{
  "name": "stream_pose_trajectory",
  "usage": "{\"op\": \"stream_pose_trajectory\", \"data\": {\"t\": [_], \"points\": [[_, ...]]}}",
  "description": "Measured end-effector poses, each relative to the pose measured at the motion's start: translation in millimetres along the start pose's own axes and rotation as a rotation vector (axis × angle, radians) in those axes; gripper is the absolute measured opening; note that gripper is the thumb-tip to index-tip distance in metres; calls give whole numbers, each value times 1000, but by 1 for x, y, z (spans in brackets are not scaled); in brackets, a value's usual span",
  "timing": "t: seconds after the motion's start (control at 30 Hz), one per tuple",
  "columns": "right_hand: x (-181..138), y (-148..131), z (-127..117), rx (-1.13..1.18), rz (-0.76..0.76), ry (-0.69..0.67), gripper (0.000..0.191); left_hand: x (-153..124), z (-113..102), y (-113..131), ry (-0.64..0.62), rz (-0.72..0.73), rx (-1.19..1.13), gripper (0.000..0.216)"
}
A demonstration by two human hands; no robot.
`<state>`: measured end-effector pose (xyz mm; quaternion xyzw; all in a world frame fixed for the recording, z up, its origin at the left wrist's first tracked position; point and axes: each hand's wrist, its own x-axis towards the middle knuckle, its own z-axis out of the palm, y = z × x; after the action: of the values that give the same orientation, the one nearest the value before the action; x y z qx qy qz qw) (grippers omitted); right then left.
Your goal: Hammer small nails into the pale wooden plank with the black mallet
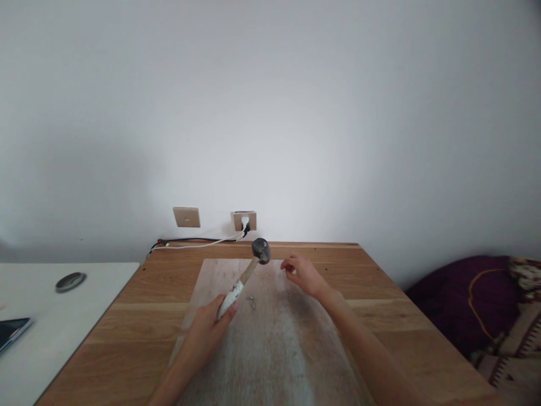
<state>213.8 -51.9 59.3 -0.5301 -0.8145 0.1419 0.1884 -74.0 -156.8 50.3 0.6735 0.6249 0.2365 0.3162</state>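
My left hand (211, 320) is wrapped round the white-covered lower handle of a mallet (249, 272). The mallet slants up and away, its dark, rounded head held above the far part of a pale, worn wooden board (236, 361). My right hand (305, 275) is over the board's far right corner, with its fingers curled together; whatever is between them, if anything, is too small to make out. A few small metal pieces, perhaps nails (252, 301), lie on the board between my hands.
The board rests on a wooden table (139, 327) against a white wall. Cables (198, 245) run along its back edge to a wall socket (245, 221). At left, a white table (54, 338) carries a dark round object (70, 282). Purple fabric (460, 299) bulges at right.
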Motion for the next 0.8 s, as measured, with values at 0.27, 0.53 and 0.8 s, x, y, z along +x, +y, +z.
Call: {"op": "stream_pose_trajectory", "data": {"t": [0.27, 0.53, 0.8], "points": [[5, 30, -3, -9, 105, 66, 9, -3, 0, -3, -12, 9, -1, 33], [15, 50, -5, -23, 219, -139, 31, -3, 3, -3, -27, 12, -65, 31], [21, 34, -4, 16, 207, -131, 30, -2, 4, -7, -35, 10, -60, 32]]}}
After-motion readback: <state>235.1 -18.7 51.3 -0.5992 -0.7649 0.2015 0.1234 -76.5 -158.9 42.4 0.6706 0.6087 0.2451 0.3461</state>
